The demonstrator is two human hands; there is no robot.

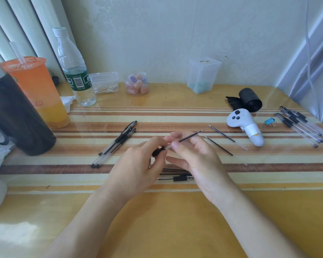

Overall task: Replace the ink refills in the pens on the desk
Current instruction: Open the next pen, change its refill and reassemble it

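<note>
My left hand (138,164) grips a clear pen barrel with a black grip (158,151) above the middle of the desk. My right hand (192,155) pinches a thin black ink refill (192,135) whose tip points up and right, its lower end at the barrel's mouth. Two loose refills (221,134) (218,145) lie to the right of my hands. Pen parts (177,177) lie on the desk under my right hand. A bundle of capped pens (117,142) lies to the left, and several more pens (302,125) lie at the far right.
A black flask (13,108), an orange drink cup (37,90) and a water bottle (75,67) stand at the left. Small plastic boxes (203,75) and a jar (137,83) line the wall. A white controller (246,123), a black roll (249,98) and a blue clip (269,121) lie at right.
</note>
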